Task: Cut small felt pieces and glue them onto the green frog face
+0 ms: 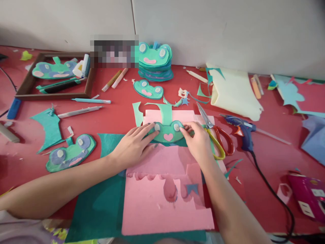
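Note:
A green felt frog face (162, 130) with pale round eyes and a pink heart lies between my hands. My left hand (137, 142) holds its left side, fingertips at the left eye and thumb by the lower edge. At the opposite end, my right hand (196, 135) pinches the rim beside the right eye. Under my hands is a cut-up pink felt sheet (144, 206), lying over a dark green sheet (93, 206). A green felt scrap (166, 113) lies just above the face. Scissors (215, 135) with red and yellow handles rest near my right hand.
A blue glue gun (242, 130) with its cord lies right. Stacked frog faces (154, 62) stand by the wall. Another frog face (72, 152) lies left, below a wooden frame (53, 97) holding pens. A cream sheet (233, 91) and a magenta box (308, 196) are rightward.

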